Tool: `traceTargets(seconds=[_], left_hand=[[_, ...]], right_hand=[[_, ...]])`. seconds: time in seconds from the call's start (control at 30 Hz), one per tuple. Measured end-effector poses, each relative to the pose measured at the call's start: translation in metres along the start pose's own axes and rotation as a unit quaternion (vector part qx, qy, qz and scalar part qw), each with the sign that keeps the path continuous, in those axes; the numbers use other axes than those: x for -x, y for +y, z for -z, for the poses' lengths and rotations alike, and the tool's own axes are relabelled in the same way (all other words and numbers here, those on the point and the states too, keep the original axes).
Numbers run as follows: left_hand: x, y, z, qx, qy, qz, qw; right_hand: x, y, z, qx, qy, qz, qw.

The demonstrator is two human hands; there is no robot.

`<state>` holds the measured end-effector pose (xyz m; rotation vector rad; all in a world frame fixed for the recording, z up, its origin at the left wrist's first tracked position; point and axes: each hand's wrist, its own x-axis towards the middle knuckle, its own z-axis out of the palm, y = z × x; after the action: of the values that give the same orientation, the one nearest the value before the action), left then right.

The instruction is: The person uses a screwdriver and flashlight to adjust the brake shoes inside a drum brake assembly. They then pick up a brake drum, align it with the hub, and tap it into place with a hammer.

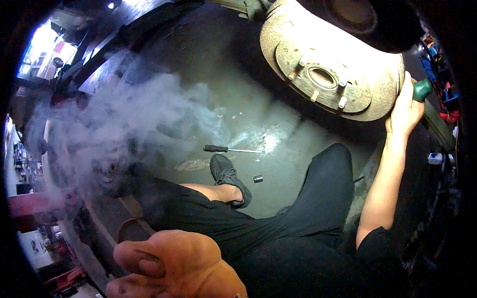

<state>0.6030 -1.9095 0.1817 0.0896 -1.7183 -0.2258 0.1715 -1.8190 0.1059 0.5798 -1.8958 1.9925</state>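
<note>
My right hand (407,109), at the end of a stretched arm, is closed round a green handle (422,90) beside the right edge of a drum-shaped wheel hub (367,92). Whatever lies beyond the handle is hidden, so I cannot tell the tool's kind. The hub's dusty face has several studs around a centre hole. Very near the camera at lower left, my left hand (179,260) has its fingers curled in. What it holds, if anything, is out of sight. Whitish smoke (134,109) drifts above it and to the left.
A black-handled screwdriver (216,148) lies on the dark floor, with a small black socket (258,179) nearer me. My dark shoe (228,176) rests by them. A red metal part (39,202) stands at far left; cluttered shelves (439,64) line the right.
</note>
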Motion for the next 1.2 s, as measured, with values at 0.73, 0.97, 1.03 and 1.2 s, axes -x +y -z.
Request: traceTargets(seconds=[0.73, 0.97, 1.03, 1.2], left_hand=[[0.062, -0.111, -0.078, -0.084, -0.373, 0.278, 0.881], [0.176, -0.142, -0.085, -0.181, -0.54, 0.338, 0.749], [0.196, -0.143, -0.079, -0.197, -0.584, 0.345, 0.708], [0.214, -0.147, -0.073, -0.214, -0.634, 0.341, 0.66]], right_hand=[[0.003, -0.007, -0.006, -0.05, 0.016, -0.013, 0.999], [0.002, -0.015, -0.011, -0.071, 0.021, -0.041, 0.996], [0.006, -0.018, -0.013, -0.062, 0.032, -0.054, 0.996], [-0.004, -0.002, -0.007, -0.044, 0.016, -0.01, 0.999]])
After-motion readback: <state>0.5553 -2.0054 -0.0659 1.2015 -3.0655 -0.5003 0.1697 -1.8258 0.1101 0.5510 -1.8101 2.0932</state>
